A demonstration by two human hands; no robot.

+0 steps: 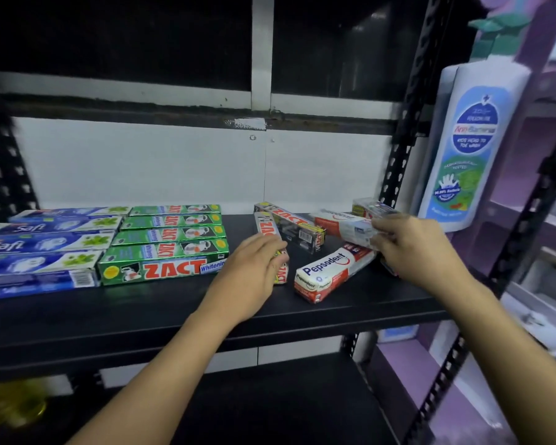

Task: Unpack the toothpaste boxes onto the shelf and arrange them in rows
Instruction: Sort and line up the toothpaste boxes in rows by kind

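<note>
On the black shelf (142, 316) lie a row of blue Safi boxes (45, 242) at the left and a row of green Zact boxes (170, 234) beside them. To their right loose boxes lie askew: a grey Zact box (265, 228) that my left hand (254, 268) grips, a black Zact box (294, 228) behind it, and a red-and-white Pepsodent box (331, 274) in front. My right hand (411, 245) holds another Pepsodent box (344, 224) near the shelf's right end. One more box (371, 207) lies behind it, blurred.
A large white bottle with a blue label (466, 146) stands at the right beside the black perforated upright (402, 133). A white wall panel backs the shelf. A lower black shelf (270, 406) lies beneath, with something yellow (10, 409) at its left.
</note>
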